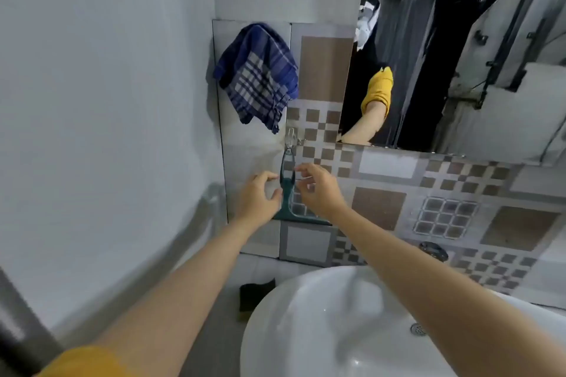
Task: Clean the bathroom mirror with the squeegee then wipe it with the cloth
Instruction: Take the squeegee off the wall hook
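Note:
A teal squeegee (288, 187) hangs by its handle from a small clear hook (291, 136) on the tiled wall, blade down. My left hand (258, 197) is just left of the handle, fingers apart. My right hand (318, 190) is just right of it, fingers loosely curled near the handle; neither hand grips it. A blue checked cloth (258, 76) hangs on the wall above and left of the squeegee. The mirror (444, 70) is mounted at the upper right and reflects a yellow-sleeved arm.
A white washbasin (306, 330) sits below my arms, its drain (418, 329) at the right. A dark object (255, 292) lies on the floor left of the basin. A plain grey wall (107, 131) closes the left side.

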`<state>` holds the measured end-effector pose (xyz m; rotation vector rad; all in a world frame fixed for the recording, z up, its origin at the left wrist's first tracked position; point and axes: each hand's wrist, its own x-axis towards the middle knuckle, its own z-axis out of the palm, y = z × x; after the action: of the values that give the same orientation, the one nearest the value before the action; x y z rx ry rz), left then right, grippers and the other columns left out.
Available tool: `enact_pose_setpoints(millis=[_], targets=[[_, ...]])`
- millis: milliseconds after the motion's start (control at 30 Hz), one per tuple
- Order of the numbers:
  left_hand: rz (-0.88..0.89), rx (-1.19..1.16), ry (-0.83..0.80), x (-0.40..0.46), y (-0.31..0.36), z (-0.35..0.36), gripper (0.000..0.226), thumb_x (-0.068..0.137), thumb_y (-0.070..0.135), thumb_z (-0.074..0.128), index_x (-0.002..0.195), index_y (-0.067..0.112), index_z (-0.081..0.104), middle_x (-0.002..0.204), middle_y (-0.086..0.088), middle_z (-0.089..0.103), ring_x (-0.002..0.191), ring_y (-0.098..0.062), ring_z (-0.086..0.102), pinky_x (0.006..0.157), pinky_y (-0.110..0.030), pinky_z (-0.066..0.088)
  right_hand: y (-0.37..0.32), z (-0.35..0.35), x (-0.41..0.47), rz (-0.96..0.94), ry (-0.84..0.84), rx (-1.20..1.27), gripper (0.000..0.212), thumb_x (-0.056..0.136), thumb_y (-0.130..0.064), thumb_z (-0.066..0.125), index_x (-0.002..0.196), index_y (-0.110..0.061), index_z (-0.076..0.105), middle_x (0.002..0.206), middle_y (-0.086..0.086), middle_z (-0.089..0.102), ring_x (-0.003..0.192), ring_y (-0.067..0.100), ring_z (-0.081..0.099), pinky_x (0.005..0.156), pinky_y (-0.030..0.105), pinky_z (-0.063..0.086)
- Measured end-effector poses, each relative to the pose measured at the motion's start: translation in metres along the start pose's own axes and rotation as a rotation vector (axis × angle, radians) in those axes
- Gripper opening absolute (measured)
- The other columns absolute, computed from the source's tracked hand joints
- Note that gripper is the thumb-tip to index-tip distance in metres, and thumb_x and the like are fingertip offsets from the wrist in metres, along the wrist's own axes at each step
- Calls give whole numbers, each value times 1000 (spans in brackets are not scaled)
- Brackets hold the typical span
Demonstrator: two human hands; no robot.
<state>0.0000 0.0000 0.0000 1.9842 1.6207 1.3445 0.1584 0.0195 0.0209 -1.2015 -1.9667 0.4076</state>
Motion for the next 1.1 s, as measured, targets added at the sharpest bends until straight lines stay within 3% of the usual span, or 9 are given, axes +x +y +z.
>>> enact_pose_setpoints(millis=[167, 267, 367, 500, 600, 700, 800, 933, 1100], targets=[[-83, -134, -65, 12, -21, 18, 23, 85, 13, 64, 108, 12, 60, 112, -1, 62, 106, -14, 54, 91, -20, 38, 5, 8, 16, 84, 23, 51, 33, 90, 1, 59, 118, -15, 61, 115, 5, 60, 97, 16, 61, 88, 29, 53], [-132, -169, -113, 16, -31, 27, 26, 86, 15, 63, 112, 12, 61, 118, -2, 63, 110, -15, 53, 95, -23, 38, 7, 12, 22, 121, 35, 96, 32, 87, 6, 60, 111, -15, 64, 102, 0, 62, 91, 13, 61, 79, 22, 54], [-174, -233, -131, 16, -33, 33, 23, 84, 11, 65, 107, 12, 61, 111, 2, 62, 105, -11, 53, 92, -22, 39, 8, 15, 26, 120, 82, 95, 30, 85, 7, 63, 104, -15, 68, 91, -2, 63, 83, 14, 63, 70, 17, 53], [-174, -338, -79, 14, -27, 32, 19, 80, 6, 68, 96, 13, 61, 100, 1, 64, 94, -13, 60, 86, -24, 49, 4, 12, 28, 98, 132, 114, 30, 83, 6, 66, 102, -18, 69, 92, 0, 66, 82, 15, 65, 72, 17, 55], [-162, -355, -32, 11, -19, 27, 17, 79, 3, 69, 89, 14, 61, 90, 4, 63, 85, -9, 60, 76, -17, 48, -2, 8, 25, 91, 151, 143, 32, 83, 5, 67, 103, -19, 69, 90, 0, 66, 81, 17, 66, 73, 23, 57], [-142, -374, 20, 3, -14, 20, 15, 79, 2, 67, 83, 15, 61, 85, 6, 64, 84, -9, 61, 76, -20, 49, -8, 1, 16, 70, 168, 177, 31, 81, 2, 70, 102, -22, 69, 89, 3, 69, 80, 19, 68, 76, 29, 59], [-129, -416, 45, -8, -6, 11, 12, 79, 0, 67, 84, 11, 64, 85, 5, 65, 83, -8, 62, 71, -13, 49, -16, -9, 2, 20, 187, 173, 28, 81, 1, 71, 102, -17, 69, 88, 6, 70, 80, 19, 68, 76, 27, 59], [-68, -449, -4, -18, 10, -5, 13, 79, -1, 68, 87, 9, 67, 84, 5, 67, 80, -4, 64, 68, -10, 51, -27, -36, -16, -96, 192, 14, 26, 80, -5, 75, 105, -8, 69, 87, 5, 70, 78, 16, 66, 74, 11, 52], [15, -434, -88, -14, 39, -24, 16, 77, -3, 68, 83, 12, 69, 82, 3, 69, 77, -7, 67, 73, -15, 53, -45, -88, -30, -347, 225, -425, 37, 71, -24, 83, 105, -15, 71, 100, 10, 56, 92, 24, 50, 79, 34, 44]])
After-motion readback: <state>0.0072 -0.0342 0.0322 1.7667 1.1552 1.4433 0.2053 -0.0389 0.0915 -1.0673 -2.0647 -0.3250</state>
